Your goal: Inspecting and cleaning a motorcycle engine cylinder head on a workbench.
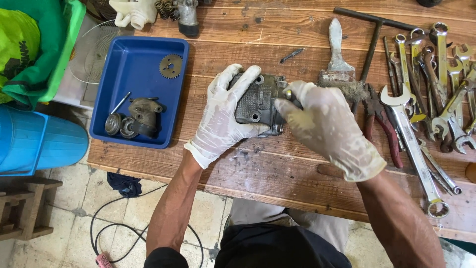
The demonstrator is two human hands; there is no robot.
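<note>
Both hands wear thin white gloves and meet over a grey metal engine part [259, 101] that lies in the middle of the wooden workbench [277, 164]. The left hand [224, 116] lies on the left side of the part, with the fingers spread over its top and the thumb on the near edge, so it has the part in a loose, half-closed hold. The right hand [325, 126] comes from the right with bent fingers; its fingertips pinch something small at the right edge of the part, but what it is cannot be told. The forearms are bare and come up from the near edge of the bench.

The part is cast metal, dull and dirty, with a ribbed top and round bolt holes. The gloves are wrinkled and a little stained.

The bench is made of rough brown planks with dark spots. On the left is a blue plastic tray [129, 69] with a toothed sprocket [170, 65] and some rusty pieces. Beyond the right hand lies an old paintbrush [338, 62], and on the far right many shiny wrenches [431, 84] and red-handled pliers [384, 129]. Below the bench is a pale tiled floor [74, 218] with a black cable [111, 226], and a blue barrel [39, 144] stands at the left.
</note>
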